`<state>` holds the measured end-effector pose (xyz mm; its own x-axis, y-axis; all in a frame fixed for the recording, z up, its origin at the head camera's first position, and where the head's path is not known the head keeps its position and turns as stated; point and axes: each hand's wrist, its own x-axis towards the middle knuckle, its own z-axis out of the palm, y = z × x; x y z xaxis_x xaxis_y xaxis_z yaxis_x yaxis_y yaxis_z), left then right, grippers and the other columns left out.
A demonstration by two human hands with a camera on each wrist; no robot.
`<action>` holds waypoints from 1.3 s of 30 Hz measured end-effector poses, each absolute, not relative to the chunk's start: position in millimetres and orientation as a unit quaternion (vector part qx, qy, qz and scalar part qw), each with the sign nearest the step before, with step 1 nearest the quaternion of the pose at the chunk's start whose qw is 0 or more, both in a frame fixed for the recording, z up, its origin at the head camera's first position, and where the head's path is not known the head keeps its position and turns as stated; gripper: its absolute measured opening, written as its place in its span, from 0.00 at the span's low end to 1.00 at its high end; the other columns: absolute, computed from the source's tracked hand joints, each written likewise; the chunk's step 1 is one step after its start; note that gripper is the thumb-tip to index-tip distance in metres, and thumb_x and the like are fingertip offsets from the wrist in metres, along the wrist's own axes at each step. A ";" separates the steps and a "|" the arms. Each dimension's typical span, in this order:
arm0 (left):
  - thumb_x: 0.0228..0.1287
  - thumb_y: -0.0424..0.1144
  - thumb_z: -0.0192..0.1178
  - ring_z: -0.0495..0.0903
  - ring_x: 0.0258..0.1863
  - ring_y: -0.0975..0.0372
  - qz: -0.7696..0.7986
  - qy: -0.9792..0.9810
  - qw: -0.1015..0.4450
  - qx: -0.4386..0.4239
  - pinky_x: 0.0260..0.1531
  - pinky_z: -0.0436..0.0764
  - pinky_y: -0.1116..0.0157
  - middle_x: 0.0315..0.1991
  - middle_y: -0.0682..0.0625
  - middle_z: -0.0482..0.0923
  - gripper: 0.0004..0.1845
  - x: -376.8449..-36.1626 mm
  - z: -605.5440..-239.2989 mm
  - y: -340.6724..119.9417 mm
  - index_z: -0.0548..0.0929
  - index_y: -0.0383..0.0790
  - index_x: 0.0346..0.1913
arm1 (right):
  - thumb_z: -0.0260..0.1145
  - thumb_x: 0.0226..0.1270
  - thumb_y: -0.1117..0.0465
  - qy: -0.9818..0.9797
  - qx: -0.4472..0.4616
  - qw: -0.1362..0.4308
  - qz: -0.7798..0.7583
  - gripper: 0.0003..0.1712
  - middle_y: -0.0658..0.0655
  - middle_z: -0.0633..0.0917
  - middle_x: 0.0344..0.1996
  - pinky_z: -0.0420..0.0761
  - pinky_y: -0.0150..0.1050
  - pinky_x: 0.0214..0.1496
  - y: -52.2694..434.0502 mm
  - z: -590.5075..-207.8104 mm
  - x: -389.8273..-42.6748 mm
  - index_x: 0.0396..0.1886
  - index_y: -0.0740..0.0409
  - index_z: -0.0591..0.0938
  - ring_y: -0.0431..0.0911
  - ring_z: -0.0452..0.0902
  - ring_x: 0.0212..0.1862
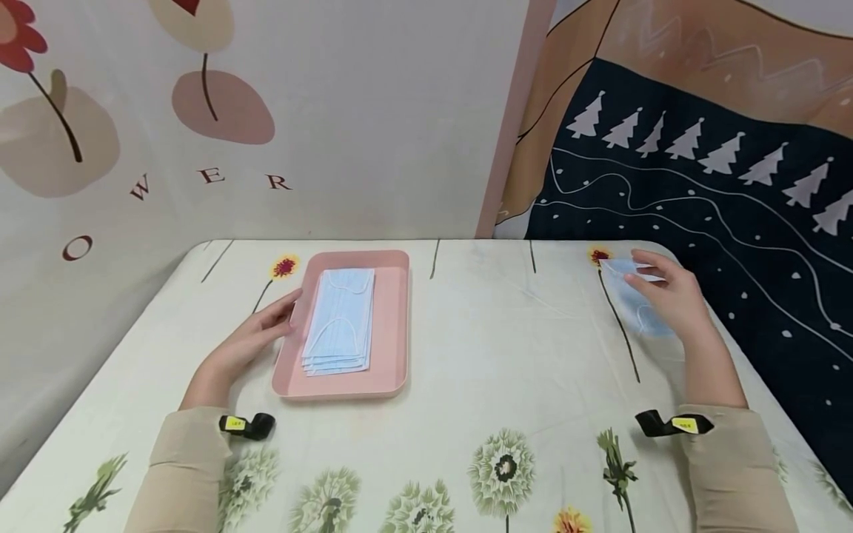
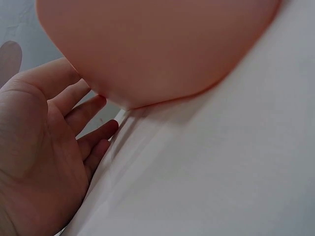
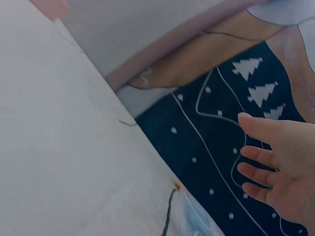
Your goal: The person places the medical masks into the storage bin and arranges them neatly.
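My left hand (image 1: 249, 340) is at the left side of a pink tray (image 1: 389, 326), its loosely bent fingers (image 2: 88, 110) right at the rim. In the tray lies a neat stack of light-blue face masks (image 1: 340, 322) with white ear loops. Far over on the right, my right hand (image 1: 669, 292) hovers above another light-blue face mask (image 1: 643, 307) near the table's right edge and partly covers it in the head view. The right wrist view shows that hand's fingers (image 3: 258, 174) relaxed and spread apart, with nothing between them; a corner of the mask (image 3: 194, 216) shows lower down.
A white cloth (image 1: 480, 355) printed with flowers covers the table. Behind it hangs a pale printed curtain (image 1: 386, 111), and a dark cloth with white trees (image 1: 666, 185) drops along the right side. Both wrists carry a small black camera (image 1: 249, 426).
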<state>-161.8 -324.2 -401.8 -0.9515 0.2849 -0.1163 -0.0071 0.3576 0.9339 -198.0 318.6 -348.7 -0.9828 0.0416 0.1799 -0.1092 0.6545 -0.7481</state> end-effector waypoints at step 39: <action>0.71 0.41 0.55 0.43 0.73 0.49 0.550 0.822 0.128 0.081 0.67 0.45 0.45 0.75 0.43 0.45 0.36 -161.0 -401.4 -324.5 0.50 0.48 0.77 | 0.57 0.73 0.53 -0.941 -0.013 0.011 0.337 0.32 0.77 0.69 0.58 0.64 0.63 0.55 407.9 -405.8 -220.6 0.67 0.71 0.66 0.69 0.63 0.57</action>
